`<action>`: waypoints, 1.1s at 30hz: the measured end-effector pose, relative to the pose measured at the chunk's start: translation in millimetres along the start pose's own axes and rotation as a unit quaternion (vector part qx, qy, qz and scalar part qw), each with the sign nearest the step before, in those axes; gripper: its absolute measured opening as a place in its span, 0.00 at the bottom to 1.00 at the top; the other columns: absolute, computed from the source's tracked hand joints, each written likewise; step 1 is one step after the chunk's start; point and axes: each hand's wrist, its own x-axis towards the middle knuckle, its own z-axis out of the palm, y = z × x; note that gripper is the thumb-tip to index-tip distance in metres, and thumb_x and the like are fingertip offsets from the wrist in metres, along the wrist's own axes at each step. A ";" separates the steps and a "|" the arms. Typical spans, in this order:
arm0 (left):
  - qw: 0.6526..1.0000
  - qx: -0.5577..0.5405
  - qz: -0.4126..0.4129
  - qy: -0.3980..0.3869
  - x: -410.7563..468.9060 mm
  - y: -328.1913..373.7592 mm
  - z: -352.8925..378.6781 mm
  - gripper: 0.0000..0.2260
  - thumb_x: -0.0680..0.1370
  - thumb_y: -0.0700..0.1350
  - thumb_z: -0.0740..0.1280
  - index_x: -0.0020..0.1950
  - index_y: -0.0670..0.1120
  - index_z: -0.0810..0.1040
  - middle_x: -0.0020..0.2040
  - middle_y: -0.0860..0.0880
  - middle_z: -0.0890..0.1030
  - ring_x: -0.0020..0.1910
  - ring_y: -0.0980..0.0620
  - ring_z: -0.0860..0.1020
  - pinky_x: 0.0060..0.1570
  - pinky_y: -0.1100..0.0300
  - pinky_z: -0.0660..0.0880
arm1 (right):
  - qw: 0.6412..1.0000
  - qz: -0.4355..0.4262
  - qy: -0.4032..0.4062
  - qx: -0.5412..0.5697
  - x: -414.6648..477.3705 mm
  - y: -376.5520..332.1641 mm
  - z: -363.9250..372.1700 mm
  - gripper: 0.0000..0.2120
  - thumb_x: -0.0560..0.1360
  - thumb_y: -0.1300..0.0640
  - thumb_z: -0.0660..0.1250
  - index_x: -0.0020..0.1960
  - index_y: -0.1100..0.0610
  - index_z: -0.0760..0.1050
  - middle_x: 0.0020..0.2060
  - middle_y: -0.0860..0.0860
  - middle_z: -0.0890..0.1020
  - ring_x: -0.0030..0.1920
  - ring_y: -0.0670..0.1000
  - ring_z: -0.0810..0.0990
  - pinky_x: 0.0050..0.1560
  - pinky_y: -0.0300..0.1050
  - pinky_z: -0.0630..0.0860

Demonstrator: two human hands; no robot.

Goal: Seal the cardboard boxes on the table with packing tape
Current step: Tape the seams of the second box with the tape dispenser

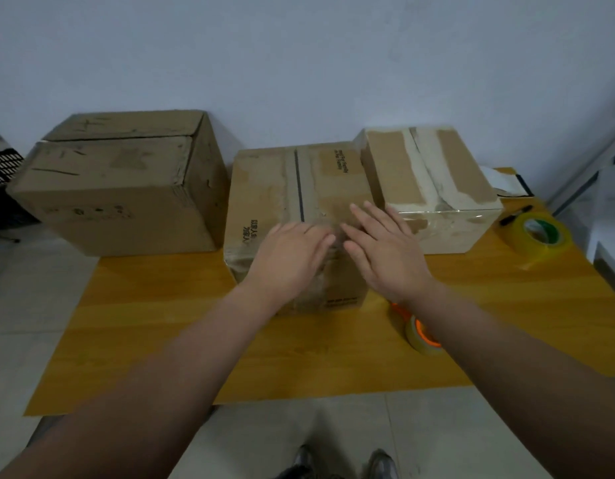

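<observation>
Both hands lie flat with fingers straight and clasp nothing: the left hand (292, 261) and the right hand (385, 254) press side by side on the near top edge of the middle box (264, 188), fingertips almost meeting where the seam reaches the front face. That box stands mid-table on the wooden table (154, 323), with glossy clear tape showing at its near left corner and a dark line along its top seam. Close on its right sits the smaller box (434, 174), banded with pale tape across its top. To the left, a little apart, the large box (119, 188) seems to reach past the table's left edge, and I can make out no shiny tape over its top flaps. An orange-cored tape roll (424, 337) lies near the front, half hidden under the right forearm. A green-cored tape roll (537, 236) lies at the far right, with a black marker (515, 215) just behind it. The hands look to be smoothing a strip down. Uneven pressure could trap wrinkles, or the flaps could sag so the tape bridges the seam rather than bonding. The right forearm could also nudge the orange-cored roll towards the table's front edge.
</observation>
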 end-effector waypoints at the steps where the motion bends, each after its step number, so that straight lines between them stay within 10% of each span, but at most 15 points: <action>1: 1.000 0.020 0.005 -0.009 7.3 -5.4 -1.5 0.17 0.83 0.52 0.51 0.65 0.49 0.73 0.61 0.49 0.78 0.61 0.49 0.74 0.60 0.51 0.65 | 0.999 0.024 0.017 0.026 7.4 -7.2 -0.9 0.24 0.81 0.47 0.46 0.68 0.56 0.71 0.70 0.55 0.70 0.72 0.55 0.64 0.73 0.51 0.49; 7: 0.980 0.155 0.032 -0.118 5.5 -25.1 19.3 0.30 0.78 0.59 0.34 0.77 0.49 0.51 0.77 0.49 0.54 0.76 0.52 0.51 0.73 0.55 0.46 | 0.994 0.102 -0.021 0.016 19.5 -23.6 20.7 0.22 0.82 0.52 0.47 0.72 0.58 0.66 0.71 0.55 0.68 0.73 0.53 0.62 0.74 0.52 0.50; 19: 0.946 0.272 0.119 -0.129 -1.0 -34.7 13.9 0.28 0.80 0.57 0.44 0.74 0.41 0.60 0.72 0.41 0.66 0.71 0.42 0.65 0.67 0.47 0.65 | 0.985 -0.085 -0.085 -0.124 19.0 -0.9 20.3 0.31 0.77 0.40 0.55 0.69 0.62 0.68 0.66 0.60 0.74 0.65 0.59 0.73 0.66 0.59 0.68; 26: 0.974 0.169 0.093 -0.118 -35.4 -72.0 -12.6 0.30 0.79 0.61 0.40 0.76 0.46 0.54 0.75 0.46 0.59 0.74 0.48 0.57 0.72 0.52 0.52 | 0.995 -0.002 -0.075 -0.070 16.4 -28.2 5.0 0.35 0.78 0.35 0.39 0.74 0.55 0.60 0.75 0.56 0.60 0.75 0.56 0.56 0.74 0.59 0.43; 33: 0.988 0.125 0.034 -0.083 -24.4 -71.3 0.5 0.23 0.82 0.54 0.49 0.75 0.47 0.61 0.75 0.48 0.62 0.74 0.51 0.57 0.73 0.55 0.51 | 0.990 0.112 -0.082 -0.020 42.7 -80.4 25.3 0.29 0.80 0.44 0.35 0.76 0.52 0.55 0.76 0.53 0.58 0.76 0.52 0.53 0.74 0.56 0.39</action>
